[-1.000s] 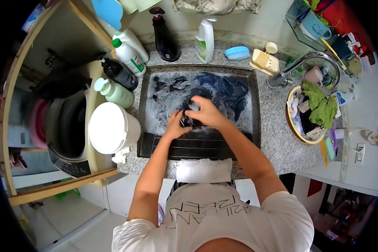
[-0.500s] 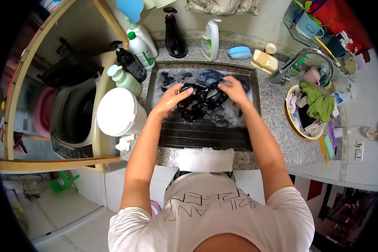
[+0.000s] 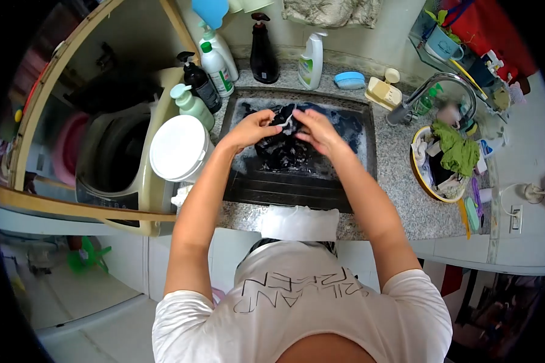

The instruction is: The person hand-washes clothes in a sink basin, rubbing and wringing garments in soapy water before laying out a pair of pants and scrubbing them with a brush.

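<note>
A speckled stone counter crosses the middle of the frame. On it, at upper middle, are a dark bottle, a white bottle and a blue brush; at right, a yellow-rimmed basin.

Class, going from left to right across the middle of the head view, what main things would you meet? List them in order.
Washing machine → white bucket → left hand → right hand → yellow-rimmed basin → wall socket.
</note>
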Demonstrator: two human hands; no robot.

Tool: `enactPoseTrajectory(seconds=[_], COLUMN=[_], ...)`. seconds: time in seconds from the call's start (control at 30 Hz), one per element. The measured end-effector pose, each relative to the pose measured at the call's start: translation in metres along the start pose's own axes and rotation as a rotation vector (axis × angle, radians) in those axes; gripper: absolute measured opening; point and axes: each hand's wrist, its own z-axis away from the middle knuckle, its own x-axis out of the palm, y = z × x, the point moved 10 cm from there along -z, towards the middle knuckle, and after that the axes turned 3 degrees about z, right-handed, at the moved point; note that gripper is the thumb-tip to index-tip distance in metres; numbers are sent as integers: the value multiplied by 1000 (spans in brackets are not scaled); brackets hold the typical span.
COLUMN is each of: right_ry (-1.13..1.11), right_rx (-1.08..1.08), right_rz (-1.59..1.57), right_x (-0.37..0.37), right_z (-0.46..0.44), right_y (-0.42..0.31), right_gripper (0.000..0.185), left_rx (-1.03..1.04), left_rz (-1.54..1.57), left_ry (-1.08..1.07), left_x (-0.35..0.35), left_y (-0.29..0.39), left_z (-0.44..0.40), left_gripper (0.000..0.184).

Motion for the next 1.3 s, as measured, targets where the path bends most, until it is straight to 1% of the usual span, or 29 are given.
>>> enactPoseTrajectory(seconds=[0.03, 0.07, 0.1, 0.13, 0.17, 0.2, 0.27, 0.33, 0.4, 0.43, 0.47, 0.53, 0.57, 0.6, 0.63, 0.67, 0.73, 0.77, 0.83, 0.9, 0.93, 0.97, 1.0, 1.03, 1.07, 1.13, 1.2, 1.23, 1.3], right_ry=[8, 14, -4, -11, -23, -35, -45, -37, -44, -22, -1, -23, -9, 8, -33, 0, 43, 53, 114, 146, 215, 280, 278, 264, 247, 146, -15, -19, 30], right_rx=[-8, -18, -124, -130, -196, -262, -358, -348, -363, -335, -307, -315, -317, -316, -348, -375, -424, -477, -487, -475, -492, -509, -506, -463, -419, -428, -551, -487, -500], right_rz=[68, 139, 243, 251, 329, 407, 474, 416, 414, 384, 355, 371, 284, 195, 61, 21, -55, -107, -44, -3, 148, 298, 299, 517, 734, 941, 1113, 1177, 1149], right_x=[6, 9, 10, 12, 15, 22, 31, 29, 32, 29, 25, 33, 33, 33, 38, 34, 31, 27, 6, -17, -32, -45, -56, -64, -72, -73, -58, -65, -73], right_z=[5, 4, -3, -3, -3, 1, 10, 12, 17, 17, 17, 23, 24, 28, 28, 29, 37, 41, 38, 32, 31, 30, 27, 22, 16, 14, 19, 14, 14], right_y=[-17, -29, -40, -46, -59, -72, -94, -102, -111, -113, -114, -125, -131, -137, -147, -159, -179, -190, -197, -189, -185, -181, -173, -161, -147, -123, -108, -96, -91], right_gripper=[26, 26, 20, 20, 18, 16, 12, 10, 9, 9, 8, 8, 7, 7, 6, 5, 6, 6, 6, 7, 10, 13, 13, 18, 22, 32, 33, 33, 31], left_rx=[-10, -7, -81, -150, -187, -176, -265, -204, 129, 200, 201, 315, 252, 250, 177, 102, -39, -53, -65, -334, -404, -386, -369, -433, -407, -350, -321, -239, -124], left_rz=[-136, -133, -104, -74, 19, 23, 289, 250, -240, -419, -410, -624, -673, -668, -619, -571, -450, -428, -405, 45, 21, 77, 133, 242, 353, 526, 495, 652, 885], left_ry=[4, 12, 9, 5, 50, 58, 238, 218, 361, 463, 469, 676, 712, 713, 749, 784, 703, 717, 724, 503, 456, 427, 399, 380, 392, 347, 303, 299, 342], left_x=[-4, -7, -3, 3, 5, 6, -7, -24, -45, -52, -52, -55, -56, -53, -55, -56, -48, -45, -35, -14, -16, -23, -30, -35, -39, -43, -48, -48, -47], left_y=[-5, -10, -9, -5, 2, 4, -6, -26, 4, 17, 18, 43, 40, 33, 13, -8, -70, -103, -102, -120, -109, -103, -97, -94, -87, -73, -70, -61, -46], left_z=[-1, 1, 8, 15, 24, 25, 33, 18, 14, 17, 17, 31, 30, 28, 24, 23, 8, 1, 10, 16, 22, 23, 25, 31, 35, 39, 37, 36, 34], left_gripper=[22, 22, 26, 30, 34, 34, 31, 30, 27, 27, 27, 30, 33, 33, 34, 36, 40, 38, 37, 45, 35, 32, 29, 23, 22, 25, 26, 24, 22])
